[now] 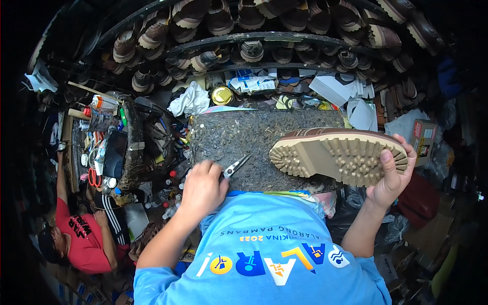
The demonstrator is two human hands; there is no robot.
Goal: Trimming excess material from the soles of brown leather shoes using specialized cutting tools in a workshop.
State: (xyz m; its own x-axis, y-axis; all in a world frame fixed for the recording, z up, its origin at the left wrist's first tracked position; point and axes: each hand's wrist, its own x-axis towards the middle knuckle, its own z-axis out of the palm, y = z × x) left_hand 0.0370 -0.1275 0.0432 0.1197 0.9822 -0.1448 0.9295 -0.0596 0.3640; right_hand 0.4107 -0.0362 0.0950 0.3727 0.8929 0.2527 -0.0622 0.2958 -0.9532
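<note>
I expect a stiff shoe [345,155], best held by the toe my right fingers [388,162] clasp; whether my left fingers [209,168] grip anything, I can't tell.

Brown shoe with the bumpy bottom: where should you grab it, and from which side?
Probably the toe end, from the right, as the right hand does: thumb on the sole, fingers around the far edge. The brown shoe is tipped with its sole showing and its heel pointing left, so the toe end sticks out past the dark work block, and the lugs may help the thumb not slip.
</note>
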